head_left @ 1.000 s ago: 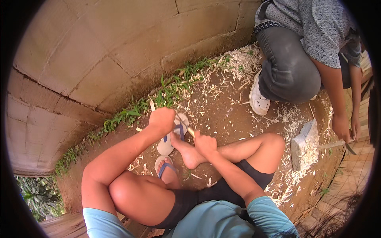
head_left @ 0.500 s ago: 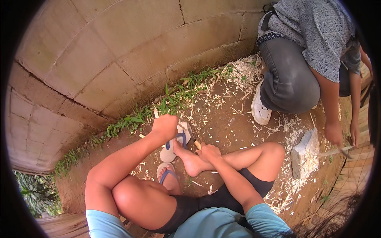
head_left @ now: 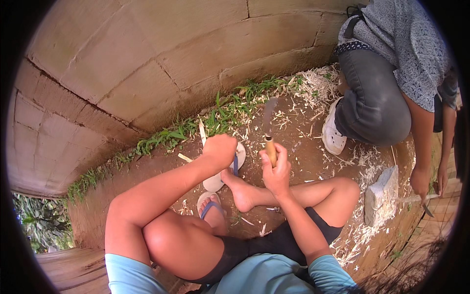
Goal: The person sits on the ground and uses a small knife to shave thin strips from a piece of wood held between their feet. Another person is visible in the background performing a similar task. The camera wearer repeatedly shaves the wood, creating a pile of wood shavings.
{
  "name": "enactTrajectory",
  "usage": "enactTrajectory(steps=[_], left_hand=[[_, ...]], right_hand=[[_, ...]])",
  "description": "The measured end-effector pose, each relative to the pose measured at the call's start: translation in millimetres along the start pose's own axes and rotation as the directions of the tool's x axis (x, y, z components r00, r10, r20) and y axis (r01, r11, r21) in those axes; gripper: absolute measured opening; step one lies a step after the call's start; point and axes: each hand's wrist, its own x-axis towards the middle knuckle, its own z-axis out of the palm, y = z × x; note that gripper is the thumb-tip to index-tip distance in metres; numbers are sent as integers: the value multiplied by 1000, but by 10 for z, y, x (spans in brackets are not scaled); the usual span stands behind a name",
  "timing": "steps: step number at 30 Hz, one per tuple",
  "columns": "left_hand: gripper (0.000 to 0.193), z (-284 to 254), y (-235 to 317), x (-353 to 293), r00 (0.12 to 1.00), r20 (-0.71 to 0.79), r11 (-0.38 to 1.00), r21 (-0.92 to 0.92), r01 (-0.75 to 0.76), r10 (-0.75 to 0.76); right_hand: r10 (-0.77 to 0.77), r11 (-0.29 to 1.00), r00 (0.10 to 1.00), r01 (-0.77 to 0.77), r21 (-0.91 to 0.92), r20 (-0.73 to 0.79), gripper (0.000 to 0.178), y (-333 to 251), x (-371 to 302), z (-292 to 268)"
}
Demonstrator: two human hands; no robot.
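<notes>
Your right hand (head_left: 277, 171) grips the knife (head_left: 270, 149), blade toward twelve; your left hand (head_left: 219, 151) is fisted, contents hidden. A loose downstroke toward seven o'clock could cut your bare foot (head_left: 241, 197).

Wooden handle (head_left: 272, 153), metal blade (head_left: 270, 115)
Handle is smooth; blade finish is blurred. Block (head_left: 383, 196) is rough, matt; clog (head_left: 333, 135) is smooth plastic.

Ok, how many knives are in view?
2: the wooden-handled knife in the right hand, and the co-worker's knife at far right. More may be hidden.
</notes>
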Motion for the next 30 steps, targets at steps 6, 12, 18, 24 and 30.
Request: enactTrajectory(steps=[6,12,18,24,30], left_hand=[[16,-80,77,-63,999,51,1000,31,-3,1],[16,-50,-27,-110,999,37,998,63,29,-31],[15,-93,-169,-81,995,30,995,33,90,-91],[15,-68,-50,-2,999,0,995,88,52,-52],[17,70,-57,-10,997,-38,994,84,68,-65]], right_hand=[[606,630,654,-47,-775,453,36,606,-269,70],[656,680,517,-90,-728,549,42,856,-215,46],[622,696,571,-88,-713,537,41,824,-216,131],[624,701,562,-95,-707,543,45,976,-295,94],[548,749,596,-36,-662,587,41,1115,-377,84]])
